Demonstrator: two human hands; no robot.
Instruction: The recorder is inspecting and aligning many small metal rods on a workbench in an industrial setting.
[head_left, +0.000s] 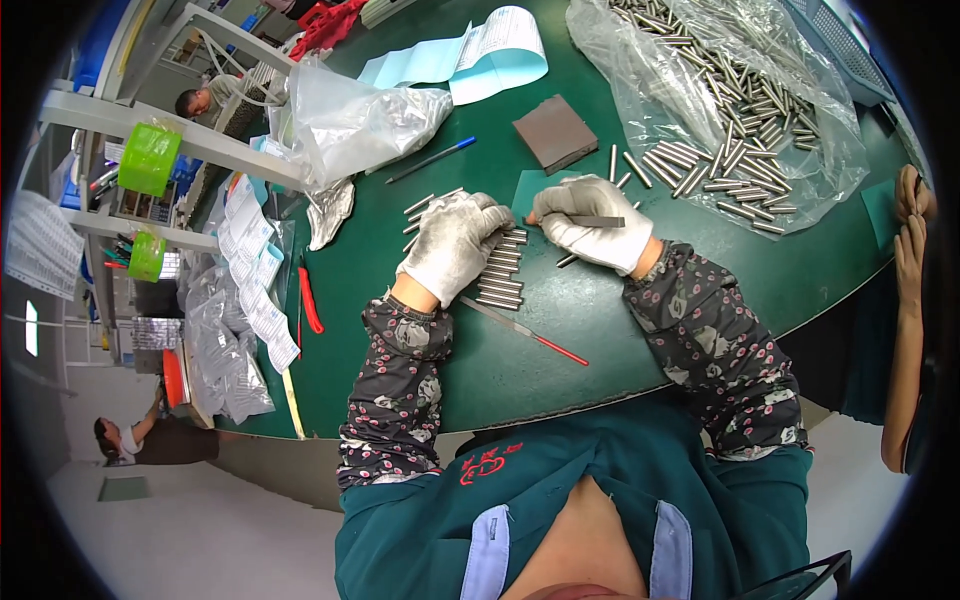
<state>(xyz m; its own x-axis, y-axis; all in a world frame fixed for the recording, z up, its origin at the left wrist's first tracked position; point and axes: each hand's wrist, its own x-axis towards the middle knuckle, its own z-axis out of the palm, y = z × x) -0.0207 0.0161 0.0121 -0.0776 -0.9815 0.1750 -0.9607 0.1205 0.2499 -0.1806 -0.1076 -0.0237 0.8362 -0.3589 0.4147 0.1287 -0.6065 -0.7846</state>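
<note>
Left hand [455, 243]: gloved in soiled white fabric, fingers curled loosely and resting palm-down on the far-left end of a row of metal rods [500, 275]; whether it grips any rod cannot be told.

Right hand [595, 222]: gloved likewise, fingers pressed together, pinching a dark slim tool [585, 221] that lies crosswise under the fingertips, its tip pointing left toward the left hand.

Row of metal rods: short silvery cylinders laid side by side, parallel, on the green worktop [400, 330], between the two hands and partly under the left one.

Flat file with red tip [525, 331]: on the worktop just near of the row, lying diagonally, untouched.

Loose rods [430, 203]: a few scattered at the far side of the left hand; a few more beside the right hand.

Clear plastic bag of rods [735, 105]: far right, spread open, heaped with many like cylinders.

Dark grey block [555, 132]: square, flat, far of the right hand, apart from it.

Blue pen [432, 160]: far left of the block.

Crumpled plastic bag [360, 115]: far left.

Light-blue paper sheets [470, 55]: far edge, curled.

Red-handled tool [311, 300]: left, near the worktop edge.

Another person's arm [905, 300]: at the right edge, hands clasped.
</note>
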